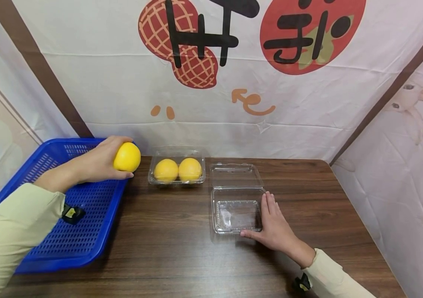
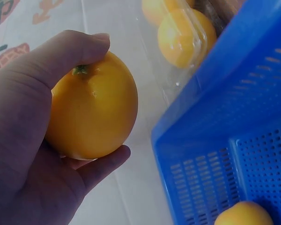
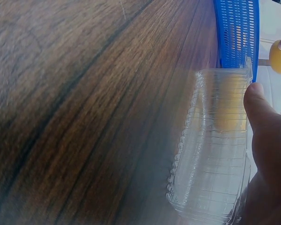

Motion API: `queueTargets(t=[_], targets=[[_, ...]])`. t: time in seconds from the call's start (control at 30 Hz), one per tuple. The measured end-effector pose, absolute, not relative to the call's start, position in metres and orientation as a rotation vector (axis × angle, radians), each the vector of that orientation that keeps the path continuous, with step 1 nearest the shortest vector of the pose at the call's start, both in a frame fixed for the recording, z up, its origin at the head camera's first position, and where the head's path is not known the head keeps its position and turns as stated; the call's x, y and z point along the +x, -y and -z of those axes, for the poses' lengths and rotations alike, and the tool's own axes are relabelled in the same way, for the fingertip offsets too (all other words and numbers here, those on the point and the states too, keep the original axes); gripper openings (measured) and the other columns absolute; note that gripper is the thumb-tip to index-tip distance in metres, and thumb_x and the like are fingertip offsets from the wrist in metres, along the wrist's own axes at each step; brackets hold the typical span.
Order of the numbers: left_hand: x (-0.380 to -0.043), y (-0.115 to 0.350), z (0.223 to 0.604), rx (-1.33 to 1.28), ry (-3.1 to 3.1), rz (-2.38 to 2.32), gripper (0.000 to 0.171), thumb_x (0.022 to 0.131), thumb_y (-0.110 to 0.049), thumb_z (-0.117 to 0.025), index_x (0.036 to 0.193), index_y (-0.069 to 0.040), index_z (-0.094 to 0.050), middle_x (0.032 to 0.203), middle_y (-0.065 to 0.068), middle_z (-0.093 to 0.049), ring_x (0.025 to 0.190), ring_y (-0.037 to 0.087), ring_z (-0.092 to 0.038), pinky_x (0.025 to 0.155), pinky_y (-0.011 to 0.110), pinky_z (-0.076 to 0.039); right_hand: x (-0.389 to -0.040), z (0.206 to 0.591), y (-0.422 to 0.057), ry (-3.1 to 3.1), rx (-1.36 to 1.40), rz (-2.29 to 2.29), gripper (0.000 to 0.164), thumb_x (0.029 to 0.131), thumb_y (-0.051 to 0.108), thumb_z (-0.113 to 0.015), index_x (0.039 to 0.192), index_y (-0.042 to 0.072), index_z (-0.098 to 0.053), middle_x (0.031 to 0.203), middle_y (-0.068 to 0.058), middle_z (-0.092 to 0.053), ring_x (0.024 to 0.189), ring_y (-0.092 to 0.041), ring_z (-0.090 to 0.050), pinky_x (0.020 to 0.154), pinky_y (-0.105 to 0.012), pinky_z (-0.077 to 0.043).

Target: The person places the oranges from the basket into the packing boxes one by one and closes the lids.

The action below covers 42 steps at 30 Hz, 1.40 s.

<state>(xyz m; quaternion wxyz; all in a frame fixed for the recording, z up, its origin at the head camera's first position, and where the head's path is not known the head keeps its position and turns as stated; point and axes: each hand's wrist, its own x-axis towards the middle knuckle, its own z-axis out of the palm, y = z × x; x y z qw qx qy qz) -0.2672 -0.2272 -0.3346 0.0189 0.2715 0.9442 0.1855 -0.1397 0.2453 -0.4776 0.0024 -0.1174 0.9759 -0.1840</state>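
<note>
My left hand (image 1: 101,161) holds an orange (image 1: 127,157) above the far right corner of the blue basket (image 1: 116,207). In the left wrist view, the thumb lies across the top of the fruit beside its green stem end, with fingers beneath. My right hand (image 1: 276,225) rests at the right side of a clear plastic clamshell box (image 1: 235,211) whose lid is folded back. Its fingers lie straight along the right rim, and the thumb (image 3: 260,101) touches the front rim. Nothing lies inside this box.
Left of that box stands another clear clamshell (image 1: 175,182) with two oranges (image 1: 177,169) in it, its lid raised. Another orange (image 2: 243,215) sits in the basket. A printed cloth (image 1: 114,91) hangs behind the brown wooden table (image 1: 166,248).
</note>
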Motion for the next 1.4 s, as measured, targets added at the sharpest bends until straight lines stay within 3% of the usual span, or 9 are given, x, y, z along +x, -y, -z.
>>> queueTargets(t=[1.4], targets=[[-0.242, 0.164, 0.328, 1.033, -2.830, -0.589, 0.088, 0.077, -0.026, -0.089, 0.146, -0.001, -0.039, 0.138, 0.022, -0.047, 0.114, 0.035, -0.051, 0.093, 0.055, -0.050, -0.139, 0.475, -0.244, -3.063, -0.365, 0.575, 0.130, 0.076, 0.065, -0.079, 0.152, -0.019, -0.015, 0.160, -0.039, -0.012, 0.150, -0.050, -0.014, 0.118, -0.059, -0.021]])
